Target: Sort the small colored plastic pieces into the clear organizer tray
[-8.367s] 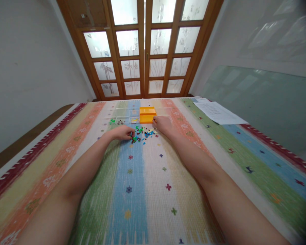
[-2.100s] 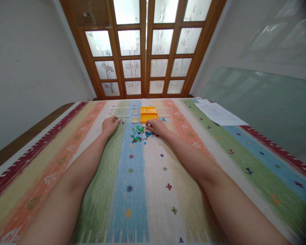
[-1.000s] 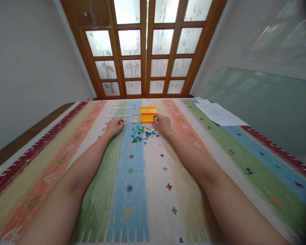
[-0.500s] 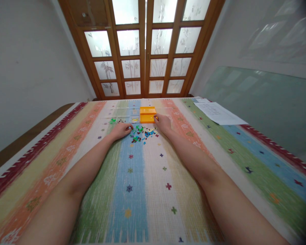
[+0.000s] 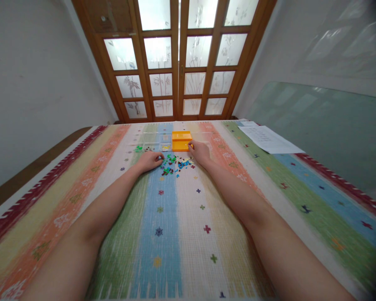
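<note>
A loose pile of tiny green, blue, dark red and pale pieces (image 5: 175, 164) lies on the striped cloth between my hands. My left hand (image 5: 151, 160) rests at the pile's left edge, thumb and fingers curled together; anything between them is too small to make out. My right hand (image 5: 200, 151) is at the right front corner of an orange open box (image 5: 181, 145), its fingers pinched over the box's edge. What they hold, if anything, does not show clearly. Left of the box sits a clear compartment tray (image 5: 155, 136), with green, dark and yellow pieces in separate front compartments.
The striped tablecloth (image 5: 191, 251) covers the table. A printed sheet of paper (image 5: 269, 139) lies at the back right. Beyond the table stand wooden doors with glass panes (image 5: 178, 75), and a pale glass panel (image 5: 319, 121) leans on the right.
My left hand has shifted very slightly to the right, toward the pile. My right hand has moved a little left over the orange box's edge.
</note>
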